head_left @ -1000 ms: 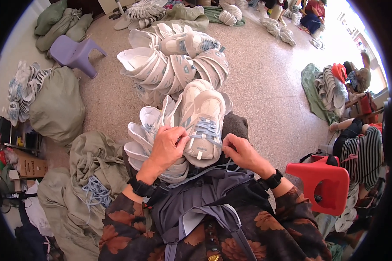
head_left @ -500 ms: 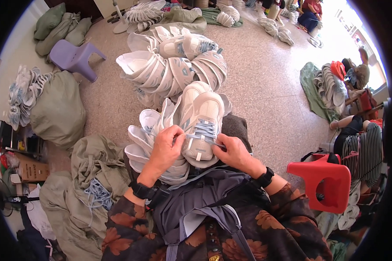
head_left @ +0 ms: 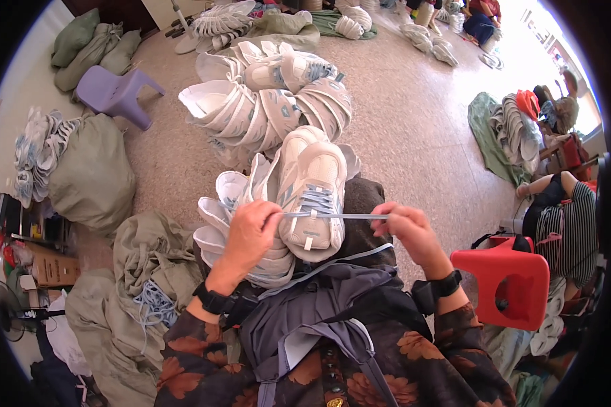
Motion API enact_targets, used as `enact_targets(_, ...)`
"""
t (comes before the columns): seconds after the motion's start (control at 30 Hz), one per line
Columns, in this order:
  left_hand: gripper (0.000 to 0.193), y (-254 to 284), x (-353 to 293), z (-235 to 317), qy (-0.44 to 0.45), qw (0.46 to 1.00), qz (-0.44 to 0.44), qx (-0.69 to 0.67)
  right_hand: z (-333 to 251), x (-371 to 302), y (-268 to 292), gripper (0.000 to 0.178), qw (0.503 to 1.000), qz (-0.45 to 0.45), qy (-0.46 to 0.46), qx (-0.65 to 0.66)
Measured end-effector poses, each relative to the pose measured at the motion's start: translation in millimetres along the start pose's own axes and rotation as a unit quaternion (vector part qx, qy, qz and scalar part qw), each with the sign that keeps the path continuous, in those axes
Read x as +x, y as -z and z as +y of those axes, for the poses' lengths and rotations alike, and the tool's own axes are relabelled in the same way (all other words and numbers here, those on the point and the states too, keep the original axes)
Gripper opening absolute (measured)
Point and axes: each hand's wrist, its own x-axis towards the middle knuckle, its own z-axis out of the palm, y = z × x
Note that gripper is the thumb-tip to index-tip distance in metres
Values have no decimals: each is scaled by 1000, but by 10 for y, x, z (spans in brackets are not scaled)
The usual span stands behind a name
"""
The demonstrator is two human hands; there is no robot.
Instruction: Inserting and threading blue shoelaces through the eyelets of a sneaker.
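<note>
A beige and white shoe upper [head_left: 319, 175] lies on my lap, its toe pointing away from me and its tongue toward me. Light blue lace crosses several eyelets over its middle. My left hand [head_left: 252, 234] pinches the shoelace [head_left: 352, 216] close to the upper's left side. Off to the right, my right hand [head_left: 412, 234] grips the other end between thumb and fingers. The lace runs straight and taut between both hands, across the upper. Several more uppers [head_left: 214, 211] are stacked under and beside my left hand.
A ring of nested uppers [head_left: 258, 112] sits on the floor ahead. Loose blue laces [head_left: 154, 303] rest on olive cloth [head_left: 102, 305] at my left. A red stool [head_left: 506, 281] stands right, a purple stool [head_left: 115, 95] far left. Another person [head_left: 563, 220] is at the right edge.
My right hand has moved out to the right, drawing the lace long and straight. My left hand has stayed nearly in place beside the upper.
</note>
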Motion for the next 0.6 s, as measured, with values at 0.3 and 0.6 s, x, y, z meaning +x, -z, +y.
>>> enact_targets(0.3,16,-269,-165,479,10,998,-20,-58,232,-429,1058,27,848,-3,161,504)
enact_targets(0.6,22,-783,-109,519,89,990,-48,-95,252,-897,2398,21,849,278,145,425)
